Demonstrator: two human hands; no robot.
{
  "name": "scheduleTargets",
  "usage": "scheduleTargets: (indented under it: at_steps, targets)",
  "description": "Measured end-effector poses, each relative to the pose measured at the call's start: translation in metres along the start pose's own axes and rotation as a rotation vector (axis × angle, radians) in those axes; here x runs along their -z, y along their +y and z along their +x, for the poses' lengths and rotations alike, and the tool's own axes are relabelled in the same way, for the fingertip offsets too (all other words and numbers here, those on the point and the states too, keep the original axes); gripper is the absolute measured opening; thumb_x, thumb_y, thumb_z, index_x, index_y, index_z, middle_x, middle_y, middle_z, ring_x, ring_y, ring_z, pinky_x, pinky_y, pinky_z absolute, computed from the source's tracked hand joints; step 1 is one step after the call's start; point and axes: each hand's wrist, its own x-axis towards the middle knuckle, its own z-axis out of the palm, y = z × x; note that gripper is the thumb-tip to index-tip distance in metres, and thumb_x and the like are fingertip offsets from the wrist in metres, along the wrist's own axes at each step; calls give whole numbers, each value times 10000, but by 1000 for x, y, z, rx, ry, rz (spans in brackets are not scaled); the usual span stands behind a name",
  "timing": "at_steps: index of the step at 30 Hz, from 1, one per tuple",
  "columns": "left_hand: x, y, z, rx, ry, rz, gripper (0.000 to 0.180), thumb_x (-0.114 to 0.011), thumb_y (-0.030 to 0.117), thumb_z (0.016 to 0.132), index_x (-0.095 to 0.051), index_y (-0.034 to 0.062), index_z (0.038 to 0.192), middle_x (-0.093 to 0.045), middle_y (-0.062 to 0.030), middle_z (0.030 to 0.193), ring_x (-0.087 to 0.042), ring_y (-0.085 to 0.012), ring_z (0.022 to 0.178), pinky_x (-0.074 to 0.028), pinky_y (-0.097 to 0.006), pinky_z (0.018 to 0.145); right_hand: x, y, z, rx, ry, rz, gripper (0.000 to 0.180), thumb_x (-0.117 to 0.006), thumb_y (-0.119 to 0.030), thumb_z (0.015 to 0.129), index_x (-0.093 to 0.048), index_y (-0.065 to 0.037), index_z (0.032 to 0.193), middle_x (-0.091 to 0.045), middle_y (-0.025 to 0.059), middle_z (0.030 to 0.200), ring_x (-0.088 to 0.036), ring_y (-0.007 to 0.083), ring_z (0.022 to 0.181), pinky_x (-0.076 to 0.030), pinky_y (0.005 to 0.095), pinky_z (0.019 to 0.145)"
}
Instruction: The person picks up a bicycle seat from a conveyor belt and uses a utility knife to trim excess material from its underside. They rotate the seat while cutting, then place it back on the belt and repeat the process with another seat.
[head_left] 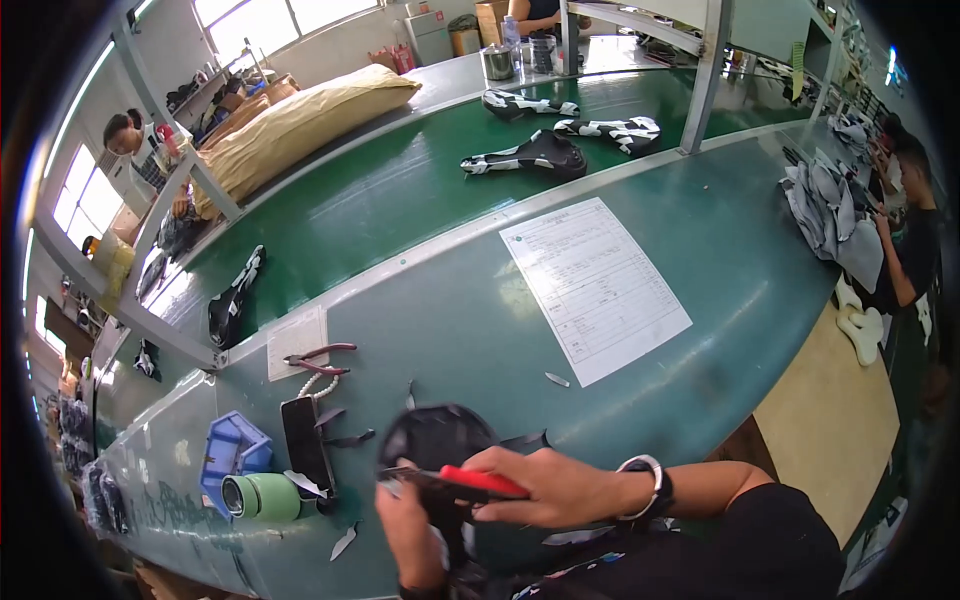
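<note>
A black bicycle saddle [435,430] is tilted up in front of me at the near edge of the table. My left hand [408,530] is closed around its side, with part of the saddle hidden behind my hands. In my right hand [550,487] is a hand tool with a red and black handle [484,480]; its dark front end reaches across the saddle toward my left fingers. Whether that end is a blade or jaws cannot be made out. Thin black and grey trimmings, such as one scrap [344,541], lie around the saddle.
Left of the saddle are a dark phone [307,440], red-handled pliers [320,357], a blue plastic bin [236,450] and a green cup [262,497]. A printed sheet [597,290] lies ahead. Black-and-white saddles [530,155] rest on the green belt [400,165] beyond. Co-workers sit at right.
</note>
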Motion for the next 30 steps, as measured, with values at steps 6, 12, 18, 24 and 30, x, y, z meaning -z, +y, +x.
scheduleTargets:
  at_steps: [6, 12, 18, 24, 30]
  targets:
    - [-28, 67, 130, -207, -61, -561, 461, -579, 388, 970, -562, 4, 1225, -624, -118, 1185, -617, -222, 1019, -503, -361, 894, 17, 34, -14, 196, 148, -504, 398, -677, -226, 896, -489, -87, 1218, -644, 113, 870, -644, 307, 747, -489, 370, 646]
    - [-81, 28, 150, -246, -279, -52, 343, -650, 321, 932, -596, 40, 1122, -605, -72, 1068, -572, -198, 995, -444, -348, 905, 47, 38, -16, -366, 191, -115, 340, -659, -179, 903, -503, -91, 1192, -651, 99, 867, -661, 270, 752, -500, 357, 648]
    - [-118, -12, 87, -883, -838, 816, 431, -737, 320, 823, -617, 62, 1146, -574, -144, 1241, -501, -321, 1213, -369, -437, 1035, 134, 60, 11, -230, 396, -451, 376, -692, -328, 868, -554, -77, 1111, -659, 144, 794, -675, 290, 756, -508, 355, 699]
    - [-121, -10, 66, -341, -1396, 310, 438, -672, 328, 882, -616, 45, 1211, -614, -116, 1202, -551, -266, 1163, -409, -396, 1016, 279, 114, 105, -144, 711, -849, 300, -675, -206, 791, -564, -52, 1024, -629, 205, 828, -610, 426, 794, -474, 499, 692]
    - [-116, -22, 86, -243, -564, -124, 318, -577, 277, 965, -653, -19, 1054, -667, -87, 975, -609, -163, 939, -468, -293, 875, 352, 179, 193, 109, 868, -1045, 330, -596, -57, 717, -609, -71, 1047, -652, 159, 938, -615, 382, 939, -480, 483, 804]
